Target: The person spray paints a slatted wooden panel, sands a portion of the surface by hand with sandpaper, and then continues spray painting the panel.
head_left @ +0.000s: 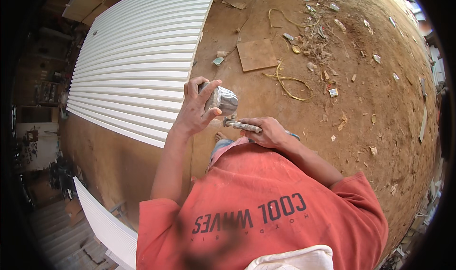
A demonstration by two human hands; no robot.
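Note:
A paint-smeared metal spray gun (243, 125) is held in front of my body, with its silvery cup (228, 101) above the gun's body. My left hand (194, 106) grips the cup's left end, fingers over the top and thumb along the near side. Closed round the gun's handle is my right hand (268, 132), whose palm side is hidden. Just beyond my left hand lies a large white slatted panel (137, 56), raised off the ground.
Brown dirt ground spreads to the right, littered with scraps and several pieces of rubbish. A square brown board (257, 54) lies ahead, with a yellow hose (289, 90) beside it. Another white panel (102, 222) is at lower left. Cardboard boxes (92, 3) stand at far left.

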